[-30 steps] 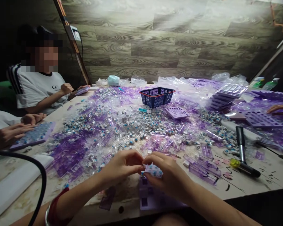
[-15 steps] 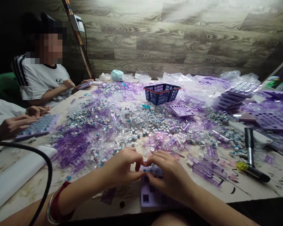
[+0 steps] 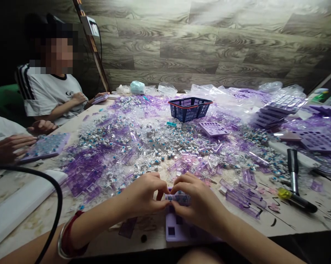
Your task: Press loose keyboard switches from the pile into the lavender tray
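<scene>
A purple tray (image 3: 181,233) with square holes lies on the table close in front of me. Along its far end is a clear, purple-tinted plastic piece (image 3: 179,198), with blue-centred switches showing through it. My left hand (image 3: 147,192) pinches the left end of this piece between thumb and forefinger. From the right, my right hand (image 3: 197,196) is curled over it, thumb and fingertips pressed on the near and far sides. The fingertips of both hands almost meet. Part of the tray is hidden under my right hand.
Loose switches (image 3: 160,146) and purple plastic covers (image 3: 85,165) are heaped across the table. A dark basket (image 3: 190,110) stands behind them. At right lies a black-handled hammer (image 3: 294,176). Two co-workers sit at left, and a black cable (image 3: 59,205) curves past my left arm.
The clear piece now lies over the switches between my fingers, where their blue centres showed more plainly before. My hands have barely shifted. The nearest co-worker's hands have moved apart on their tray.
</scene>
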`<state>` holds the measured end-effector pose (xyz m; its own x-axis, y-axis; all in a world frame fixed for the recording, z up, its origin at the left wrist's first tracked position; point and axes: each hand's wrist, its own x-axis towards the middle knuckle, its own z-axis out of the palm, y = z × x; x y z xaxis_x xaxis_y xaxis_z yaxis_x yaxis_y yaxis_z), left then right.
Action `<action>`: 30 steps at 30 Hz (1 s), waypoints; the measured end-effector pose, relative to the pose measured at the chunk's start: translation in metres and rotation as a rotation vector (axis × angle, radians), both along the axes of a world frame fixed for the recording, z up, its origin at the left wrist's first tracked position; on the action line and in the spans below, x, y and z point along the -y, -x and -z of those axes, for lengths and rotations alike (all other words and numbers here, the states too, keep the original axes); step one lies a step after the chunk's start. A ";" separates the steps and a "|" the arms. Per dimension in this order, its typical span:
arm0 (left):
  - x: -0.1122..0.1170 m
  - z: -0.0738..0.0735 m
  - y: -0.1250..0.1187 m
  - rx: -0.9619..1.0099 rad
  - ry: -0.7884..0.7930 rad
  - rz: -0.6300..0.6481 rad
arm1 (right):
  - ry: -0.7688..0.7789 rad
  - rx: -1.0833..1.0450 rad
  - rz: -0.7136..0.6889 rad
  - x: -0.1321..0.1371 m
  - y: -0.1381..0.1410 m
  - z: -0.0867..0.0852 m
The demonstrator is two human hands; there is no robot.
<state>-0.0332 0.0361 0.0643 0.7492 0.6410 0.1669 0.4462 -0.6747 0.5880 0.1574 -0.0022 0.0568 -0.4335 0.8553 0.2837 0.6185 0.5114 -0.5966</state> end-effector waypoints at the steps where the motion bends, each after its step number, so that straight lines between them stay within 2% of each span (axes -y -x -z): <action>1: 0.000 0.000 0.000 -0.012 0.011 -0.005 | 0.006 0.000 -0.001 -0.001 0.000 0.000; 8: -0.001 0.002 0.003 -0.093 0.041 0.006 | 0.089 0.004 -0.001 -0.005 -0.003 -0.002; 16: 0.000 0.004 0.000 -0.163 0.110 -0.040 | 0.233 0.192 0.080 -0.011 0.006 -0.022; 22: -0.003 0.015 0.002 -0.118 0.103 -0.027 | 0.235 0.365 0.106 -0.017 0.011 -0.032; 27: -0.004 0.017 0.003 -0.064 0.164 -0.010 | 0.403 0.388 0.113 -0.022 0.014 -0.038; 30: -0.003 0.016 0.003 -0.056 0.185 -0.008 | 0.447 0.383 0.121 -0.025 0.014 -0.041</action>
<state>-0.0358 0.0394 0.0480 0.7491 0.6625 0.0038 0.4863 -0.5537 0.6760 0.1433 0.0227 0.0976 -0.3257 0.9056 -0.2715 0.8701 0.1748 -0.4609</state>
